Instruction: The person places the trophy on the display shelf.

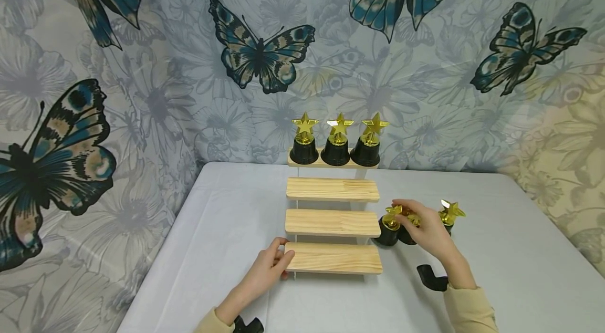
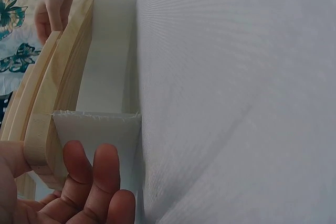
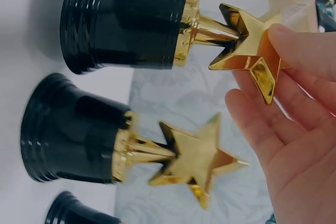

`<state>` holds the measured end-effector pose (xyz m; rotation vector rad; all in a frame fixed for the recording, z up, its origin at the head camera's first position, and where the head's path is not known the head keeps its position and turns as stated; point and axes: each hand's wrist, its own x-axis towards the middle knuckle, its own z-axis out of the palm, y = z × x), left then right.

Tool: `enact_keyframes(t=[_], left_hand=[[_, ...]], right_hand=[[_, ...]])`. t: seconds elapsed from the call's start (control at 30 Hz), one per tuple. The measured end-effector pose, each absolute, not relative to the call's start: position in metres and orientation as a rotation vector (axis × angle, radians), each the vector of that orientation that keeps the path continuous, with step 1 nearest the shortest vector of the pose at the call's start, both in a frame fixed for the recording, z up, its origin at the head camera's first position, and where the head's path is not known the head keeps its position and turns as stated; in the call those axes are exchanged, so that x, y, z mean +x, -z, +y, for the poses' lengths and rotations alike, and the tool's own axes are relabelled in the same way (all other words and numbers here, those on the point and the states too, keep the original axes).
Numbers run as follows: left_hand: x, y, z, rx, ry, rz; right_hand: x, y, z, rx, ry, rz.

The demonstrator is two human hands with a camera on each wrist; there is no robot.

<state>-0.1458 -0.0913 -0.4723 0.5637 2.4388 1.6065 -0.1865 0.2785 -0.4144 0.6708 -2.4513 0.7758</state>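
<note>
My left hand [image 1: 268,266] grips the left end of the lowest wooden step [image 1: 335,258] of a tiered display stand, thumb on the upper face. Seen from the left wrist, the other fingers [image 2: 106,169] curl under it beside a translucent support [image 2: 100,135]. To the right of the stand, my right hand [image 1: 429,230] pinches the gold star of a star trophy [image 3: 126,22] between thumb and fingers. That trophy has a black base and is upright. A second star trophy [image 3: 73,129] stands close beside it, and a third [image 1: 451,212] is partly behind my hand.
Three more star trophies [image 1: 335,152] stand in a row on the top step. Bare wooden boards form the second step [image 1: 331,189] and third step [image 1: 331,222]. White cloth [image 1: 227,207] covers the table, with a butterfly-print curtain [image 1: 179,86] behind it.
</note>
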Motion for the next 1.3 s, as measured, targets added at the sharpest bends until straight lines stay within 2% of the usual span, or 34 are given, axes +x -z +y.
enact_keyframes(t=[0.43,0.97,1.3], left_hand=[[-0.146,0.473,-0.091,0.558,-1.615,2.44],[-0.147,0.476,-0.091,0.56,-1.61,2.443],[-0.149,0.477,-0.091,0.559,-1.608,2.443]], right_hand=[[-0.183,0.379,0.285,0.787,-0.776,-2.307],[-0.17,0.324,0.288,0.801,-0.743,-2.198],[-0.173,0.299,0.277,0.818,-0.699,-2.186]])
